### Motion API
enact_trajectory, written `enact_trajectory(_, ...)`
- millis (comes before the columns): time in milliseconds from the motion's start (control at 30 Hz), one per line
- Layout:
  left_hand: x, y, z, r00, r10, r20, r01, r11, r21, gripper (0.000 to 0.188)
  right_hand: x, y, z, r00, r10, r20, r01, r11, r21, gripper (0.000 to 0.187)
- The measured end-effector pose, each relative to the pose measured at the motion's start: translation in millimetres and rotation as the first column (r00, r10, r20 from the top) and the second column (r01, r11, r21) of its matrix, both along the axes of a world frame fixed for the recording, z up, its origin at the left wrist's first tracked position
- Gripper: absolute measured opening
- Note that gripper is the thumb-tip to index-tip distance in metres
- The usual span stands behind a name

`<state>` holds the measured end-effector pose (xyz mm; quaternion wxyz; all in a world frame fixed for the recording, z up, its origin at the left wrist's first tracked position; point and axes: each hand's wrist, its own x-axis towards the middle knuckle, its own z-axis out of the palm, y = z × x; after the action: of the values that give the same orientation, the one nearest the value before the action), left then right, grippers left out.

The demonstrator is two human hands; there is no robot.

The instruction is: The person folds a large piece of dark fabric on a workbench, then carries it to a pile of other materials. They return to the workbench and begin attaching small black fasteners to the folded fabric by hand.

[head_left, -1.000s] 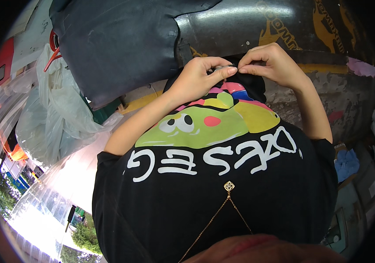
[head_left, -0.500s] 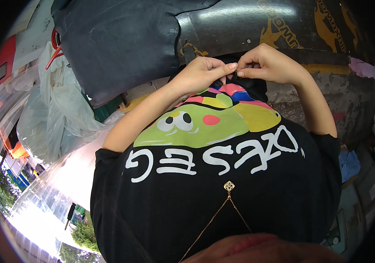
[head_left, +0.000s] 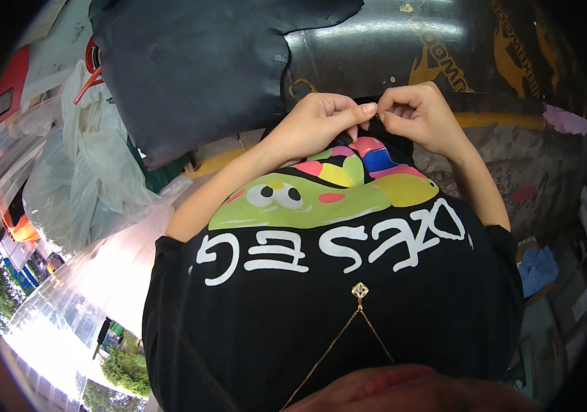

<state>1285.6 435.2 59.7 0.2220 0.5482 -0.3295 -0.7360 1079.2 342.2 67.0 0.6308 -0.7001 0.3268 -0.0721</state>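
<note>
Close together in front of my black shirt [head_left: 334, 323], both hands are in a pinch. My left hand [head_left: 321, 122] has its thumb stretched toward the right hand, with the other fingers curled under it. Thumb and forefinger of my right hand [head_left: 422, 118] are pressed together beside the left thumb tip. Whatever lies between the fingertips is too small and dark to make out. Black cloth shows just below and behind the hands. Beyond my left hand spreads a large dark, leather-like sheet [head_left: 197, 75].
The sheet lies over a glossy black board [head_left: 376, 48] with gold markings. On the left hang pale plastic bags [head_left: 94, 158], beside a red looped handle [head_left: 90, 88]. A pink scrap [head_left: 568, 120] sits far right, and a crumpled blue cloth [head_left: 538, 269] lower right.
The right hand has turned slightly, its fingers curling closer together. Both hands remain pinched close together. The view has shifted a little.
</note>
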Motion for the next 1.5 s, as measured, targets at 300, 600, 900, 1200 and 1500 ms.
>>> enact_trajectory(300,13.9,-28.3,82.7,0.983,-0.144,-0.114,0.139,0.989,-0.052,0.038,1.3,-20.9,89.8,0.989,0.133,-0.058,-0.138,0.985,-0.106,0.003)
enact_trajectory(600,37.5,-54.3,-19.4,0.980,0.126,-0.156,-0.128,0.992,-0.003,0.040,55.5,-88.7,22.8,0.934,0.327,-0.141,-0.331,0.943,-0.009,0.011)
enact_trajectory(900,52.0,-68.5,-38.2,0.993,0.116,0.025,-0.113,0.990,-0.086,0.041,86.0,-125.2,-20.8,0.795,0.586,-0.156,-0.605,0.786,-0.130,0.015)
enact_trajectory(1200,50.2,-75.8,-45.4,0.995,0.085,-0.051,-0.083,0.996,0.042,0.040,71.4,-106.9,-27.1,0.925,0.297,-0.236,-0.363,0.874,-0.324,0.014)
enact_trajectory(1500,45.8,-73.5,-51.9,0.966,0.117,-0.228,-0.054,0.962,0.266,0.044,52.7,-104.4,-46.9,0.980,0.161,-0.117,-0.090,0.883,0.460,0.012)
